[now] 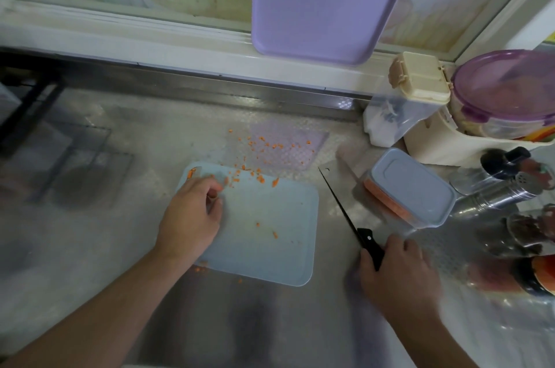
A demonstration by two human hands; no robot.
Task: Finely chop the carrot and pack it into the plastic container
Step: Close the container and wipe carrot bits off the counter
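Note:
A pale blue cutting board (270,217) lies on the steel counter. Small orange carrot bits (261,178) are scattered along its far edge and on the counter behind it. My left hand (192,214) rests on the board's left part, fingers curled, pinching at carrot bits near its fingertips. My right hand (399,268) grips the black handle of a knife (345,211), whose thin blade points away toward the far left, beside the board's right edge. A lidded clear plastic container (411,187) holding chopped carrot stands to the right of the knife.
A purple tray (321,4) leans against the window at the back. At the right stand a beige-lidded box (420,79), a round purple-lidded container (507,91), a steel shaker (504,187) and jars. The counter's left side (90,217) holds nothing but reflections.

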